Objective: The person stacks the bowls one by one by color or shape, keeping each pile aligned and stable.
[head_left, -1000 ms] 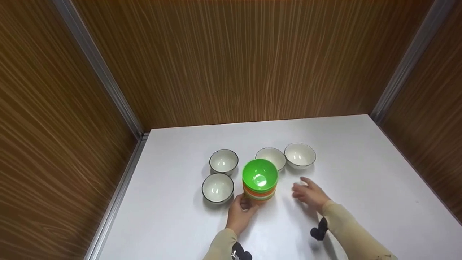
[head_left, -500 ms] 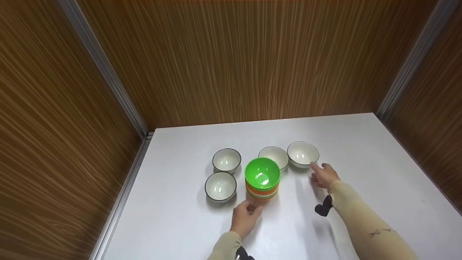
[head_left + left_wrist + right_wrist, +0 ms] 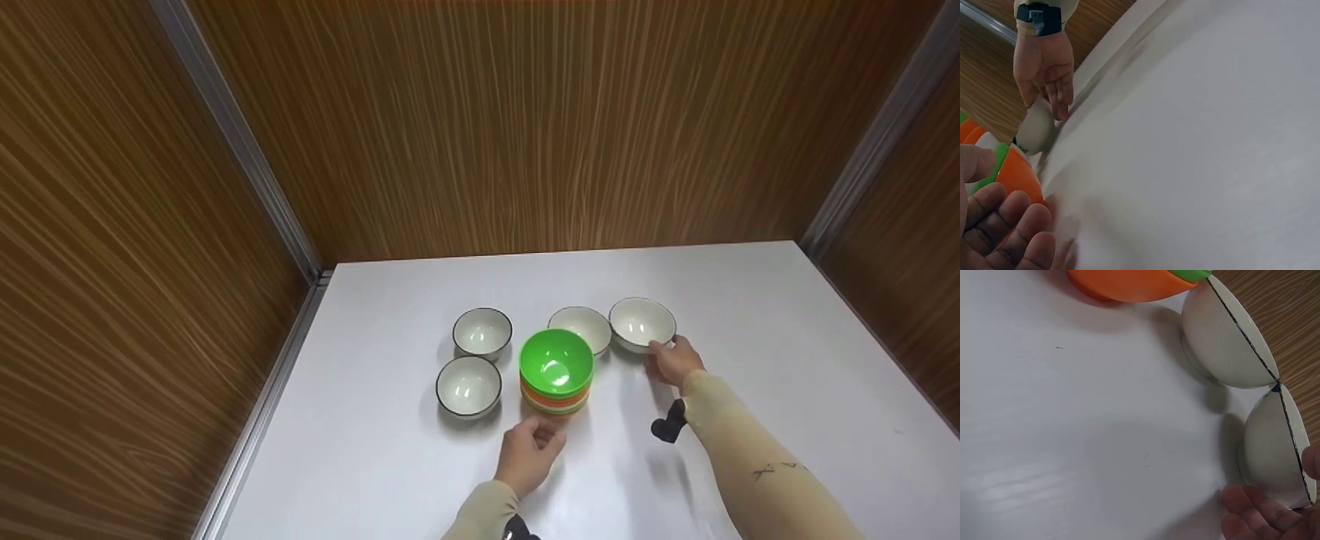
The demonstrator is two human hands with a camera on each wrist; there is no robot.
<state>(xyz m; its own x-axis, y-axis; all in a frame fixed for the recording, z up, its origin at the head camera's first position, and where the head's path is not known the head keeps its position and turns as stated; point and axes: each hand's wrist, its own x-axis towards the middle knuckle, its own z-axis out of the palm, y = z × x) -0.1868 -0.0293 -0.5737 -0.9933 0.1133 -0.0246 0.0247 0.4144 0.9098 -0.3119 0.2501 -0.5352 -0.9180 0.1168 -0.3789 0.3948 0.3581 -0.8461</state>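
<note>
In the head view my right hand (image 3: 676, 361) is at the near right side of a white bowl (image 3: 642, 324) with a dark rim, the rightmost of the white bowls. The right wrist view shows its thumb (image 3: 1312, 461) at the rim and its fingers (image 3: 1252, 512) against the outer wall, so the hand grips the bowl. My left hand (image 3: 529, 454), fingers loosely curled and holding nothing, is just in front of a stack of coloured bowls (image 3: 556, 367). The top bowl is green; orange and white ones show below, and an orange bowl (image 3: 1018, 177) forms the bottom.
Another white bowl (image 3: 585, 327) stands behind the stack, partly hidden, its rim meeting the gripped bowl's rim. Two more white bowls, a back one (image 3: 482, 331) and a front one (image 3: 469, 387), stand left of the stack. Wood-grain panels (image 3: 570, 135) enclose the white table (image 3: 360, 390).
My right hand has moved forward and right to the rightmost white bowl and taken hold of its rim. My left hand has drawn back a little from the stack. The view has shifted slightly.
</note>
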